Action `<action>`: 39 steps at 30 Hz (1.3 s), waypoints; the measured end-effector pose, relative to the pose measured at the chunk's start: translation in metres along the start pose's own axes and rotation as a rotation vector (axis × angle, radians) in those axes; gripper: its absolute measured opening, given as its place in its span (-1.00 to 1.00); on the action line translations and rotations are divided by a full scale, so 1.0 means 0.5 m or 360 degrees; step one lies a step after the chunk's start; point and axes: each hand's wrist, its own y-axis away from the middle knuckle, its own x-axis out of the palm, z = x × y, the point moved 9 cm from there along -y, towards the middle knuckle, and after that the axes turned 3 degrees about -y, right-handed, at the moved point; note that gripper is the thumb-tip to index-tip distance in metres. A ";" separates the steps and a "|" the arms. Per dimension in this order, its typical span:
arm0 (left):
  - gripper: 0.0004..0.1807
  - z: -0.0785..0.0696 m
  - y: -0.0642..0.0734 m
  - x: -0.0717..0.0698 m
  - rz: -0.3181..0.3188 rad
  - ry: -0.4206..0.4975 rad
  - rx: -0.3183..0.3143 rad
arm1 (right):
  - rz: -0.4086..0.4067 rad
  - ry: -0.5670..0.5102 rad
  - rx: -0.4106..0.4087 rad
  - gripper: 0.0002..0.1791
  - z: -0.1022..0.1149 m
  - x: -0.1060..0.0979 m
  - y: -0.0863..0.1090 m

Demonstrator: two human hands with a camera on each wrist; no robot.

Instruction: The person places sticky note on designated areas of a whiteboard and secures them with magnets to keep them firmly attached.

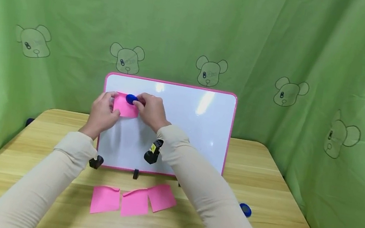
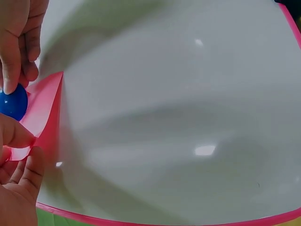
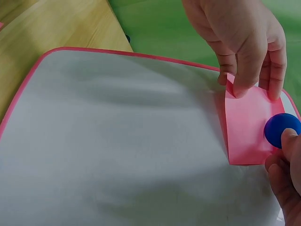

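Observation:
A pink sticky note [image 1: 125,107] lies against the upper left of a whiteboard [image 1: 173,128] with a pink frame. My left hand [image 1: 101,113] pinches the note's left edge between thumb and fingers. From the right, my right hand [image 1: 152,111] grips a round blue magnet [image 1: 131,99] over the note's upper part. In the left wrist view the note [image 2: 47,108] bends away from the board along its lower edge. The right wrist view shows the thumb on the magnet [image 3: 281,130].
Three more pink sticky notes [image 1: 106,200] lie in a row on the wooden table [image 1: 277,193] before the board, some with curled top edges. Another blue magnet [image 1: 245,209] lies on the right, beside my right forearm. Small black feet [image 1: 136,174] support the board. Green curtains [image 1: 190,19] surround the table.

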 end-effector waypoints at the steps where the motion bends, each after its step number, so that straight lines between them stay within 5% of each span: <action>1: -0.41 0.000 -0.001 0.000 -0.0001 0.0000 0.0000 | -0.0004 0.0000 0.0008 -0.77 0.001 -0.001 -0.001; 23: -0.38 0.004 -0.008 0.002 0.0003 0.0002 -0.0016 | -0.0048 0.0119 0.0270 -0.76 -0.007 -0.004 -0.013; 39: -0.36 -0.002 -0.011 0.003 0.0006 0.0002 0.0039 | -0.0050 0.0246 0.0319 -0.77 -0.009 0.003 -0.016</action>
